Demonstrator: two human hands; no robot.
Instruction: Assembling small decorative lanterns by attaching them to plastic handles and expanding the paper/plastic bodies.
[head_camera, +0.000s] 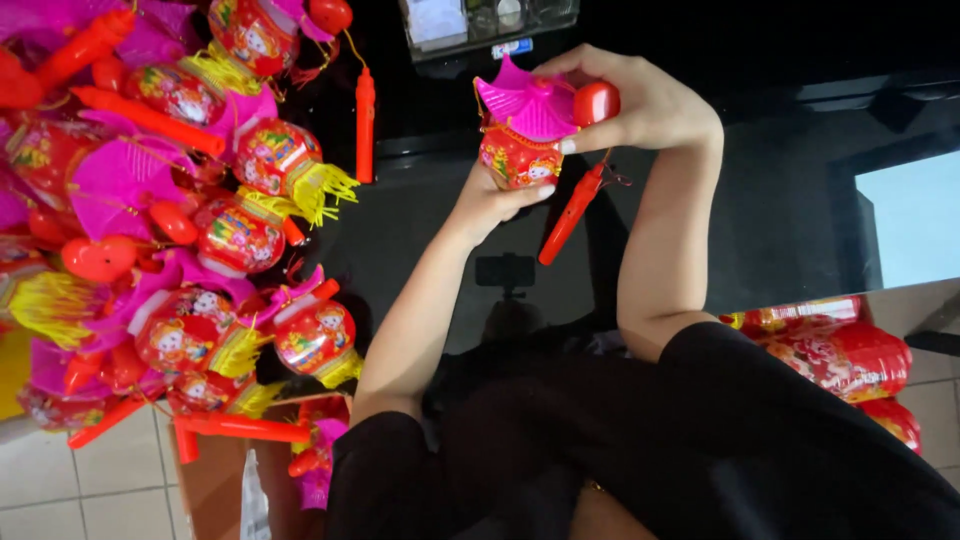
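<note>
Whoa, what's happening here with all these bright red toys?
A person is holding a small red lantern over a dark table. The left hand cups its round body from below, while the right hand grips the pink roof-shaped top. A red stick handle dangles beside it. A pile of similar lanterns lies at the left.

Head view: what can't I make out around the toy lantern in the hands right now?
- Red round paper lantern with pink plastic pagoda roof: its underside is covered by the left hand.
- Red plastic knob: partly wrapped by the right hand; how it joins the roof is hidden.
- Clear plastic box: cut off by the top edge.
- Pile of finished lanterns: cut off by the left edge.
</note>
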